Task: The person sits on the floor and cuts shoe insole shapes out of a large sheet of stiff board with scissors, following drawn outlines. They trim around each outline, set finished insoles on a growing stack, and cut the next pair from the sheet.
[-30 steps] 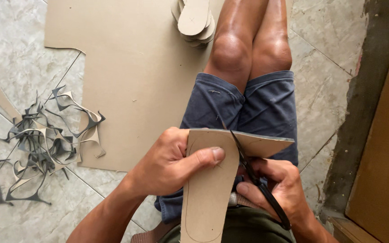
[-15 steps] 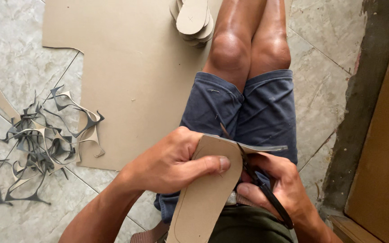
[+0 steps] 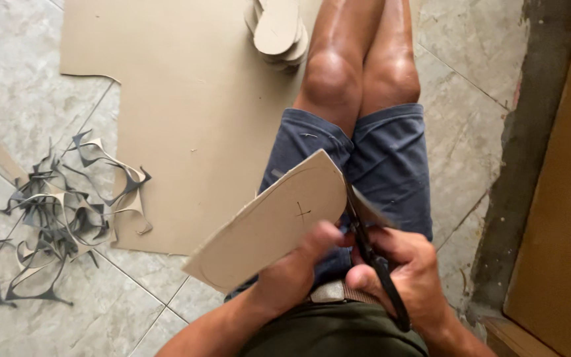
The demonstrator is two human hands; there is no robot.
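Note:
My left hand [image 3: 295,271] grips a tan, sole-shaped piece of board [image 3: 269,225] with a drawn outline and a small cross mark, tilted up to the right over my lap. My right hand [image 3: 408,274] holds black scissors [image 3: 371,254], their blades at the board's right edge, where a narrow offcut strip curls away. I sit on the floor in blue shorts with my knees stretched forward.
A large tan board sheet [image 3: 180,112] lies on the tiled floor to my left. A stack of cut sole shapes [image 3: 277,30] sits beside my knee. A heap of thin dark and tan offcuts [image 3: 54,211] lies at the left. A wooden panel [image 3: 563,198] stands at the right.
The sole-shaped piece has turned from nearly upright to lying slanted toward the left, and my left hand has shifted its grip lower. The scissors stay at its right edge.

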